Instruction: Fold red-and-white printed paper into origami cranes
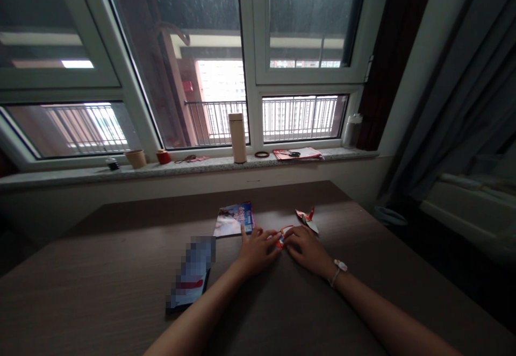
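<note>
A small piece of red and white patterned paper [281, 233] lies on the table between my hands, mostly covered by fingers. My left hand [258, 249] rests with its fingers stretched apart. Some of its fingertips touch the paper, while another finger reaches the edge of a colourful booklet [234, 220]. From the other side, my right hand [308, 249] has its fingers bent down, closed on the paper's right edge. It wears a bracelet [341, 265] at the wrist. Just beyond it sits a folded paper crane [308, 219] in red and white.
A dark phone [191, 275], its screen pixelated, lies left of my left forearm on the brown table [121, 270]. Along the windowsill stand a beige thermos [237, 138], a paper cup [136, 158], a red spool [163, 156] and scissors [294, 154] on papers.
</note>
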Demonstrator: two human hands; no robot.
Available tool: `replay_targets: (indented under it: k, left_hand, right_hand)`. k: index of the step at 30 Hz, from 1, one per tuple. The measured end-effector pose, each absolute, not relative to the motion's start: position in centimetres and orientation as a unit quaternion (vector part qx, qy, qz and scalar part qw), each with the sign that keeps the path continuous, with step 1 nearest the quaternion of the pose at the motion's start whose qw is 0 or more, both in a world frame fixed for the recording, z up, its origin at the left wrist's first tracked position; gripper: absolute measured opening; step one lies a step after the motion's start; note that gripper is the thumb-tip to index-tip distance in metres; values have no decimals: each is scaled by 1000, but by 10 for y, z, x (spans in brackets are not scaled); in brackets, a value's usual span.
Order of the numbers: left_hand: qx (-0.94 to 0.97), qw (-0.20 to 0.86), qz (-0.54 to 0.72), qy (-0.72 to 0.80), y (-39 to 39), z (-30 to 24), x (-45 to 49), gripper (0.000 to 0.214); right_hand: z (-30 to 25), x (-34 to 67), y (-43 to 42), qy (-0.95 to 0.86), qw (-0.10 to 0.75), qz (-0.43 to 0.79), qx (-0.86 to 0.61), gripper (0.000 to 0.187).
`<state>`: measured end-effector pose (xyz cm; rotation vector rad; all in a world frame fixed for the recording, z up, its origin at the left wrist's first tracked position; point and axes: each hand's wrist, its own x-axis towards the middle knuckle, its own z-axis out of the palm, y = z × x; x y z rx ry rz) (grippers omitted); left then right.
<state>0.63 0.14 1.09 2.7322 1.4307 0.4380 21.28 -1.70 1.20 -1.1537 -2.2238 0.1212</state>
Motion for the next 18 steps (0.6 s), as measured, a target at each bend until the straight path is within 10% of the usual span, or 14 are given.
replay_targets:
  k: [18]
  left_hand:
    - [876,15,139,461,2,11,6,45]
  right_hand:
    - [19,215,-19,-856,268,72,-436,16]
